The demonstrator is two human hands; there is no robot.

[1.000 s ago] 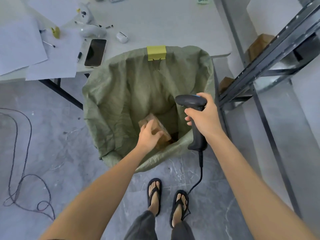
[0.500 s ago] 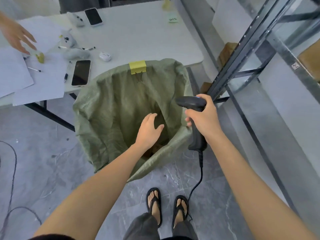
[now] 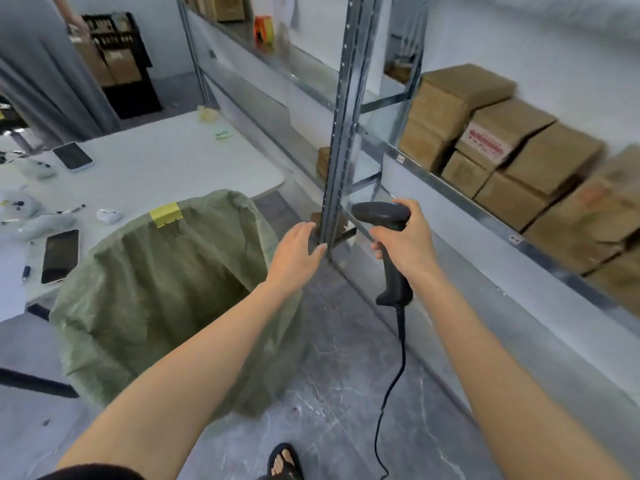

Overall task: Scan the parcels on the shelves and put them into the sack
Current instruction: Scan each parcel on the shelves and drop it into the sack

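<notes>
The green woven sack (image 3: 149, 289) hangs open from the white table's edge, held by a yellow clip (image 3: 165, 214). My left hand (image 3: 296, 252) is empty with fingers apart, just right of the sack's rim and close to the steel shelf post (image 3: 341, 133). My right hand (image 3: 408, 239) grips a black corded barcode scanner (image 3: 391, 251), pointing left. Several brown cardboard parcels (image 3: 498, 143) are stacked on the shelf at the right. Small parcels (image 3: 323, 162) sit on lower levels behind the post. The sack's inside is hidden from here.
The white table (image 3: 166, 168) carries two phones (image 3: 59, 256), papers and small items. The scanner cable (image 3: 394, 375) trails to the grey floor beside my sandalled foot (image 3: 284, 460). Another person stands at the far left. More boxes sit on a black rack at the back.
My left hand let go of a brown parcel inside the sack, then came out and moved right toward the shelf post. My view swung up and right to the shelves.
</notes>
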